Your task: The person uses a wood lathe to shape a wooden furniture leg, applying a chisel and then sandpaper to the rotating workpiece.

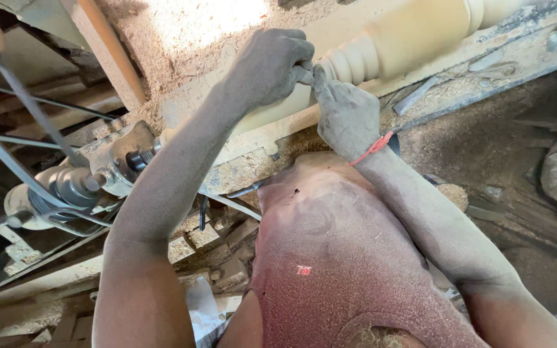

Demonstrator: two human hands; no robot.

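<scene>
A belt [8,158] is running over the pulley [66,187] at the lathe's left end. The left hand [272,64] is curling closed, apparently gripping a tool handle that its fingers are hiding. It is meeting the right hand [346,116], which is closing with thumb up against the ringed beads of the pale spindle [407,35]. The spindle is lying along the lathe bed [485,61], sawdust [182,32] behind.

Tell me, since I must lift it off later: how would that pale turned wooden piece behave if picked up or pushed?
The turned wooden piece looks thick and solid, so probably stiff and heavy. Its round profile suggests it would roll. Sawdust may make it slippery.
</scene>
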